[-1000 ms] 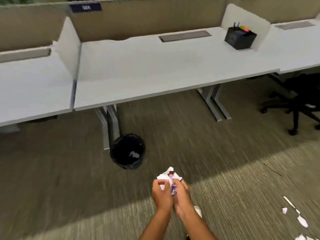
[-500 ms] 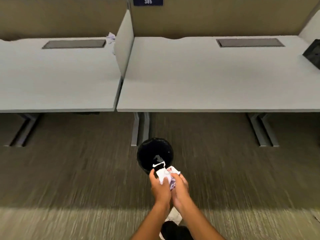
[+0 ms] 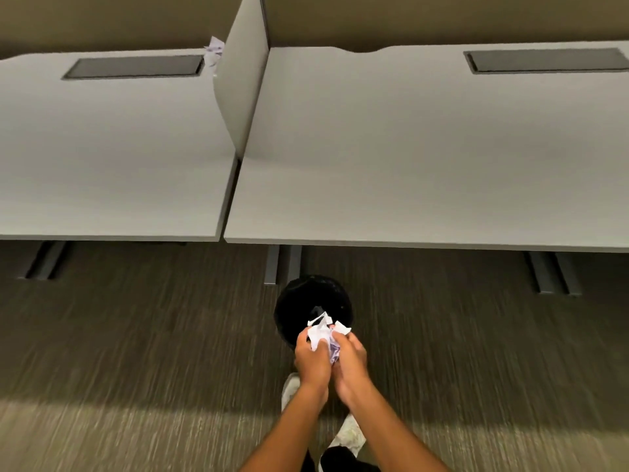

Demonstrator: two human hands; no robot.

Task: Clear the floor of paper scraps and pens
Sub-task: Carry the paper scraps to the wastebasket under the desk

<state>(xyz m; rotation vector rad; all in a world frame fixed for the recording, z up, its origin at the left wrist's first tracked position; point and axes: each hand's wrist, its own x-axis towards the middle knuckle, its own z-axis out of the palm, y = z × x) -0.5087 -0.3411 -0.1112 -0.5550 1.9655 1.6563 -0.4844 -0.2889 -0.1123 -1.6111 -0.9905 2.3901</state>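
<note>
A crumpled wad of white and purplish paper scraps (image 3: 324,337) is cupped between my left hand (image 3: 311,361) and my right hand (image 3: 350,364), both closed around it. The wad hangs over the near rim of a round black waste bin (image 3: 299,298) standing on the carpet just in front of the desk's leg. The bin's inside is dark; a pale scrap shows within it. No pens are in view.
Two grey desks (image 3: 425,148) run across the view, split by an upright divider panel (image 3: 243,80). A crumpled paper (image 3: 214,51) lies on the left desk by the divider. Metal desk legs (image 3: 282,264) stand behind the bin. My shoes (image 3: 347,434) show below.
I have walked up to the desks and the bin; the view swung left, losing the floor scraps and the black organizer. My hands with the paper now reach the bin's near rim.
</note>
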